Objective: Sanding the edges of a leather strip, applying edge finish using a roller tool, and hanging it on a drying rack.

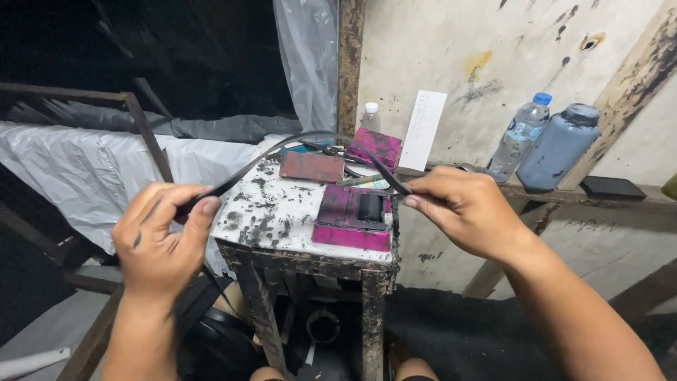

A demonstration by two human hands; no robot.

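Black rubber strap (296, 144) arches over a small stained table (282, 204), pinched at each end: the left hand (159, 236) grips one end between thumb and fingers, the right hand (465, 208) clasps the other. Under the arch, a magenta-stained ink pad (352, 217) sits on the table's near right corner. A clear water bottle (520, 137) and a grey jug (560, 147) stand on a ledge to the right.

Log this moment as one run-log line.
left hand: pinches black strip end | right hand: pinches other end | strip: arched above stained stool | magenta ink pad: on stool
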